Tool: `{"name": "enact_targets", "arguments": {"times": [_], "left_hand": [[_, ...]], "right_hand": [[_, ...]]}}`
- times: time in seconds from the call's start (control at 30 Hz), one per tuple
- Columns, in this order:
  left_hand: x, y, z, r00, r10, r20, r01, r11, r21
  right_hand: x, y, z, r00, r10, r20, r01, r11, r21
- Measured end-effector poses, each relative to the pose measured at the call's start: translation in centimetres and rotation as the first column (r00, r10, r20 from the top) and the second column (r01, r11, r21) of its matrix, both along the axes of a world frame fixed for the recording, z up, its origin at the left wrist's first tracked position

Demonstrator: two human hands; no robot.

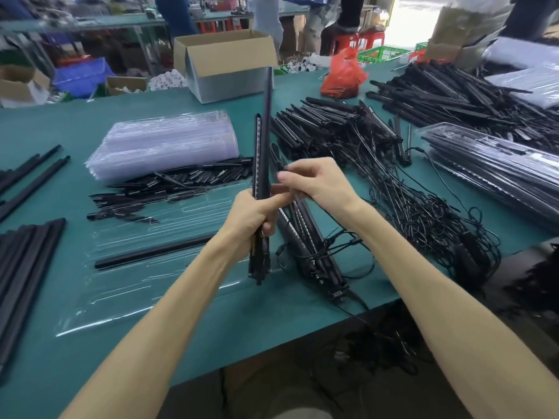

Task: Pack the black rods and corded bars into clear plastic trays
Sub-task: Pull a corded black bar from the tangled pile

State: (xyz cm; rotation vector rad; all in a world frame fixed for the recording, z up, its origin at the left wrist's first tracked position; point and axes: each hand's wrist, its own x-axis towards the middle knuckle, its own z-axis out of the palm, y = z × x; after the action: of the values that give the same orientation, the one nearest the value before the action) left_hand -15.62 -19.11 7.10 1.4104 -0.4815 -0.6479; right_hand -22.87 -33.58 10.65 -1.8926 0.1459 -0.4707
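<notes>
Black slim bars [262,140] stand upright, gripped by left hand [251,216], right of clear plastic tray [121,291]; right hand [314,179] pinches 1 corded bar [298,234].

Both forearms bare, reaching fwd from bottom of view, converging at centre, L hand [252,214] wrapped round upright rods [266,131], thumb across front, R hand [316,182] just beside, wrist bent, fingertips pinching bar [295,228]

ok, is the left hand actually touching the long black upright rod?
Touching. The head view shows the left hand gripping the long black upright rod, with its fingers curled round the lower part.
</notes>
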Motion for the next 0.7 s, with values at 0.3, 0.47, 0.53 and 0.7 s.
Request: {"name": "enact_targets", "arguments": {"times": [0.3,0.47,0.53,0.7], "left_hand": [[-1.2,-1.5,0.3,0.958,-0.09,-0.272,0.049,0.987,-0.154],[-1.1,-1.5,0.5,0.984,-0.02,-0.178,-0.001,0.993,-0.119],[-0.4,-1.2,1.1,0.979,0.037,-0.201,-0.071,0.984,-0.165],[2.8,0.0,2.8,0.929,0.166,-0.332,-0.27,0.916,-0.297]], "right_hand": [[1.4,-0.1,0.5,0.997,-0.072,-0.025,0.068,0.987,-0.143],[-0.5,-1.2,-0.1,0.994,0.032,-0.106,-0.027,0.999,0.047],[-2.1,-2.3,-1.0,0.982,0.066,-0.177,-0.056,0.997,0.06],[-6.2,-4.7,-3.5,0.917,0.287,-0.278,-0.243,0.953,0.182]]}}
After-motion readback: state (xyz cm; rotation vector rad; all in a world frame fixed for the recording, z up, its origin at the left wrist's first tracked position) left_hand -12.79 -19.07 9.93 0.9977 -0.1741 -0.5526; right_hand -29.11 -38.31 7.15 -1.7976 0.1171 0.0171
